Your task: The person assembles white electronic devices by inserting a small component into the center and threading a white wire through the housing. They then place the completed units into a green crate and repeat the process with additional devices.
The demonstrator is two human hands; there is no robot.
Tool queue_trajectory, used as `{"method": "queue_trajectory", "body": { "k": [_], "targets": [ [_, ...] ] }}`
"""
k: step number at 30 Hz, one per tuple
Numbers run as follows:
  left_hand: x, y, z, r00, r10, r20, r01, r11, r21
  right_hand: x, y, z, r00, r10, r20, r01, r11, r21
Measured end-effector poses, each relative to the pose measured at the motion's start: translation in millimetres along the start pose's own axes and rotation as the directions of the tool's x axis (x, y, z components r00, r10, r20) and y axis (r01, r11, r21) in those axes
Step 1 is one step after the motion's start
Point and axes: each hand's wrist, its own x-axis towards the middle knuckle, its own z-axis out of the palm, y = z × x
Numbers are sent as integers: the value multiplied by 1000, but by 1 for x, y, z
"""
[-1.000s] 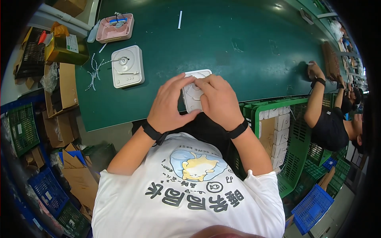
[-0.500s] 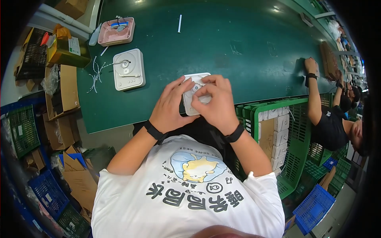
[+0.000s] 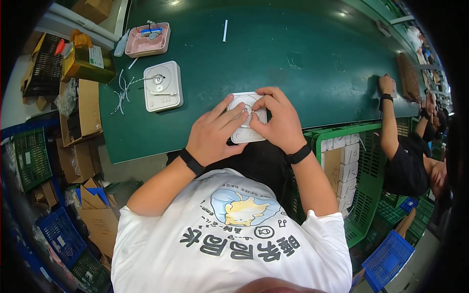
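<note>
A white device point(image 3: 247, 133) with a round disc and a row of buttons on its face is held at the near edge of the tabletop point(image 3: 317, 88); whether it is rested there or lifted slightly cannot be told. It is clasped by the left hand point(image 3: 211, 133), fingers laid over the face, thumb at the near edge. The right hand point(image 3: 281, 122) is placed opposite, its thumb and forefinger brought together beside the disc; whether a small part is pinched between them is hidden.

This piece is judged to be partway done: disc and buttons are seen in place, the case looks closed, and the handling around the disc appears unfinished.

At ten o'clock from it, a second white device point(image 3: 163, 87) is left untouched, whitish strands point(image 3: 123, 93) spread just beyond. Slightly past ten, farther off, a pink tray point(image 3: 146, 46) is filled with small parts. Near twelve, a white strip point(image 3: 225, 31) is laid alone. At four o'clock, white boxes point(image 3: 348, 172) are already stacked in a green crate point(image 3: 366, 190); details are too small to read. Between two and three, a co-worker's hand point(image 3: 386, 84) is rested on the tabletop.
</note>
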Motion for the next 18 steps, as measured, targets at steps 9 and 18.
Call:
{"method": "queue_trajectory", "body": {
  "k": [9, 18],
  "targets": [
    [3, 6, -5, 999, 19, 39, -22, 996, 81, 7, 14, -8, 998, -6, 69, -6, 985, 172],
    [16, -8, -25, 999, -40, 35, 43, 995, -91, 4, 10, -13, 978, 122, 172, -142, 984, 110]
  ]
}}
